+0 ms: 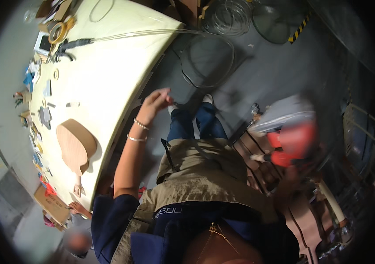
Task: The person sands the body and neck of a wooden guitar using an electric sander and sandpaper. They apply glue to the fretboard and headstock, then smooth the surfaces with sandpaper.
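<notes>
My left hand (155, 102) is raised beside the table's right edge, over the floor. Its fingers are loosely bent and apart from the thumb, with nothing seen in them. Two bracelets (139, 131) circle that wrist. Nearest to it on the table lies an unfinished wooden ukulele or small guitar (73, 147), its neck toward the lower edge. On the other side, my right hand (290, 175) is dark and blurred, so its fingers cannot be made out. It is near a blurred red-and-grey shape (296, 140), seemingly a person's clothing.
The pale table (121, 57) carries tape rolls (56, 33), black-handled tools with a clear hose (152, 32) and small blocks (44, 117). Coiled tubing (227, 17) lies on the floor. Wooden instrument bodies (304, 226) stand at right. Another person's hand (78, 207) rests at the table's near end.
</notes>
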The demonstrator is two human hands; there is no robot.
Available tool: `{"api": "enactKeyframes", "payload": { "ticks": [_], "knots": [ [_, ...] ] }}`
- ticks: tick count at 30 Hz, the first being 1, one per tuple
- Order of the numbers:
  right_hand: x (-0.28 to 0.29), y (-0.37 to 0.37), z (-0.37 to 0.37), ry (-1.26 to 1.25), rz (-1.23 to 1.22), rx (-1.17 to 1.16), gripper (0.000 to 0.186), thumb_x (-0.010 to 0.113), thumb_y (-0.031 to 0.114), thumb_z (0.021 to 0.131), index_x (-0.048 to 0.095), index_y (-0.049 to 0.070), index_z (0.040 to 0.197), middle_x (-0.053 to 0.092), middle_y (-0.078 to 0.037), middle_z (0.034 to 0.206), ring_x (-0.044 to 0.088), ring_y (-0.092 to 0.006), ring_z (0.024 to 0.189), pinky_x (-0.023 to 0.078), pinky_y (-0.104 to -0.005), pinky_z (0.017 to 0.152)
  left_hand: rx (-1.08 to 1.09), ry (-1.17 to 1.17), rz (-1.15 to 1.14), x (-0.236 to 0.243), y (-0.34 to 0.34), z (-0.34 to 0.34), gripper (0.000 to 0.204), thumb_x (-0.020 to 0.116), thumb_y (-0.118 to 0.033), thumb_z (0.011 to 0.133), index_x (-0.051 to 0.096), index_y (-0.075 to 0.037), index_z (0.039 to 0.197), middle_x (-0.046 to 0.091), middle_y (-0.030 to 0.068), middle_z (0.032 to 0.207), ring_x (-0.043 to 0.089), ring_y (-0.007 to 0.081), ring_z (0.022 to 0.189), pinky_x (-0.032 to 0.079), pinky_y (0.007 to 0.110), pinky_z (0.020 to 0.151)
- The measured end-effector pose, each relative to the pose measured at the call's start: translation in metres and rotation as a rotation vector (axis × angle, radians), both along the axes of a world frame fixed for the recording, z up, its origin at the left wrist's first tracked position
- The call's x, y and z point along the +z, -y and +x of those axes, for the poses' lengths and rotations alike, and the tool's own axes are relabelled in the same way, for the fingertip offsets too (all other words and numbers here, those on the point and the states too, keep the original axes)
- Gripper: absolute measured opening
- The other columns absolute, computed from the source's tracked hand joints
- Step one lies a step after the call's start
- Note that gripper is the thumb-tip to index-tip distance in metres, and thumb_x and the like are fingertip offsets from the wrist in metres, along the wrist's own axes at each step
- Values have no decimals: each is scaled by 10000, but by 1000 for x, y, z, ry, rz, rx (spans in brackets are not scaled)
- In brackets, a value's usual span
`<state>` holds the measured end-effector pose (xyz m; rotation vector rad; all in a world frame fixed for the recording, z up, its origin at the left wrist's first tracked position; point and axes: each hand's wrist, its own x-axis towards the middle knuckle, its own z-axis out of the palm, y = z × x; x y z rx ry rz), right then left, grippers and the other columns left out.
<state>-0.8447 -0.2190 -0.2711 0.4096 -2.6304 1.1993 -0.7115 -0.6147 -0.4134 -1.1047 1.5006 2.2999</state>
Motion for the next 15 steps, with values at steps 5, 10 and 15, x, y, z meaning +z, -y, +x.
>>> {"api": "enactKeyframes", "payload": {
  "ticks": [5, 10, 15],
  "knots": [
    [96, -30, -55, -254, -286, -76, 470, 687, 287, 743, 520, 34, 1103, 539, -107, 1083, 538, -229, 979, 443, -384, 858, 96, 147, 127, 9, -39, 69, 379, 569, -345, 932, 566, -62, 1184, 625, 25, 945, 609, 130, 904, 474, 262, 794],
    [180, -32, -88, -336, -556, 43, 420, 671, 297, 748, 552, 47, 1064, 569, -108, 1048, 564, -237, 929, 469, -389, 792, 256, 73, 122, 2, -52, 93, 346, 545, -323, 946, 565, -76, 1188, 637, 37, 956, 626, 152, 886, 471, 269, 792],
    [251, -30, -88, -420, -644, 106, 374, 655, 307, 753, 584, 60, 1025, 599, -110, 1013, 589, -245, 879, 494, -394, 726, 361, 63, 145, -7, -51, 67, 300, 514, -276, 958, 566, -57, 1156, 653, 75, 942, 635, 167, 860, 495, 289, 805]
  ]
}}
